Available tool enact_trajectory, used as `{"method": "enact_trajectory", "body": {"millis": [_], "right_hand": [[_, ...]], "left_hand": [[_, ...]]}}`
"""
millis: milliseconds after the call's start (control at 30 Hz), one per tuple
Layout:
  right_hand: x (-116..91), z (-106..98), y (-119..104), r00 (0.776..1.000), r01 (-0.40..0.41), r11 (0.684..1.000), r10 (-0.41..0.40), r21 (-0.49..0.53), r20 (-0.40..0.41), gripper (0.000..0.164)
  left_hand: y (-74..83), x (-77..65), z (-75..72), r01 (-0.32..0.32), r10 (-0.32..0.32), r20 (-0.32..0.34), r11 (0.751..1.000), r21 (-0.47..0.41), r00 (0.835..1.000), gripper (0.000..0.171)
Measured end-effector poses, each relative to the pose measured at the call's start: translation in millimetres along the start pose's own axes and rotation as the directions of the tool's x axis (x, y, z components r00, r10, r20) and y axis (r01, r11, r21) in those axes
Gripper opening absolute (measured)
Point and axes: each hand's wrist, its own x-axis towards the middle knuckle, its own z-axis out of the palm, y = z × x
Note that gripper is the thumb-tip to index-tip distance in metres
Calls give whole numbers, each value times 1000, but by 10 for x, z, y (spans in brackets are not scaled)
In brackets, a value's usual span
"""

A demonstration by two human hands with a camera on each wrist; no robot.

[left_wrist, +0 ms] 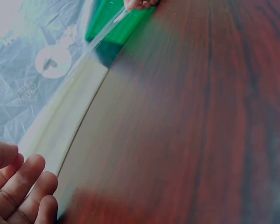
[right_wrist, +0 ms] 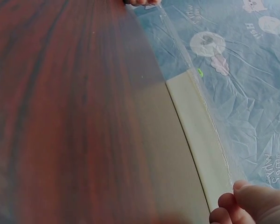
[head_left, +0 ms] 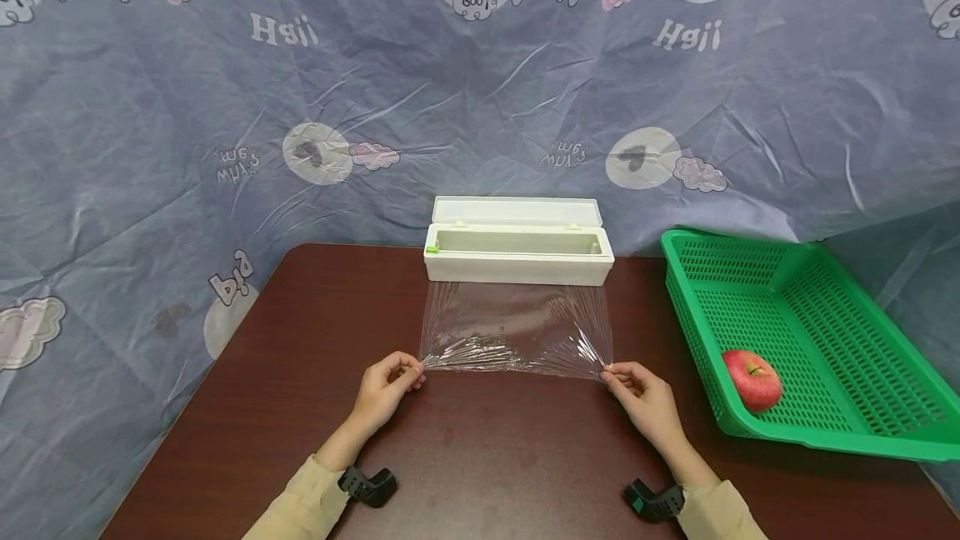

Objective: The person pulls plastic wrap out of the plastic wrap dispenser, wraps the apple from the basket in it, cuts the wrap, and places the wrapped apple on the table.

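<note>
A sheet of clear plastic wrap point(head_left: 517, 323) stretches toward me from a white wrap dispenser box point(head_left: 519, 267), whose lid point(head_left: 517, 210) stands raised at the back. At the sheet's near left corner my left hand point(head_left: 386, 390) pinches the film between thumb and fingers. My right hand point(head_left: 647, 402) pinches the near right corner, so the front edge runs taut between both hands. In the left wrist view the fingers point(left_wrist: 25, 186) are in the lower left, and the film rises past the box toward the other hand. The right wrist view shows thumb and fingers point(right_wrist: 242, 205) at the film's edge.
A green plastic basket point(head_left: 693, 340) stands at the right of the brown table point(head_left: 495, 457), with a red apple point(head_left: 752, 382) in its near left corner. Behind the table hangs a blue-grey printed cloth point(head_left: 465, 90). A small green piece point(head_left: 432, 249) sits on the box's left end.
</note>
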Motion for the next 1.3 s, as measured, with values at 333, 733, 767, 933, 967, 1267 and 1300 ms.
{"method": "enact_trajectory", "body": {"millis": [333,733,767,933,967,1267,1300], "right_hand": [[-23,-9,4,1000,16,1000,-16,9,2,9],[-52,-15,-11,1000,27,999,-27,25,-3,9],[-54,-15,-13,1000,27,999,-27,24,-4,9],[-71,-21,-34,1000,18,1000,-18,17,-3,9],[-74,-21,-33,1000,16,1000,-16,13,-1,9],[-74,19,289,1000,19,1000,-19,16,-2,10],[-75,23,327,1000,21,1000,-21,16,-2,10]], "left_hand": [[12,-27,-2,-17,17,14,1000,-7,1000,9],[25,-65,0,16,-16,14,1000,-14,1000,8],[26,-67,-1,15,-15,15,1000,-13,1000,8],[41,-77,-6,10,-10,25,1000,-8,1000,8],[42,-79,-6,10,-9,27,1000,-6,1000,8],[52,-111,-12,-11,11,35,1000,-10,999,7],[52,-113,-11,-14,14,36,1000,-10,999,7]]}}
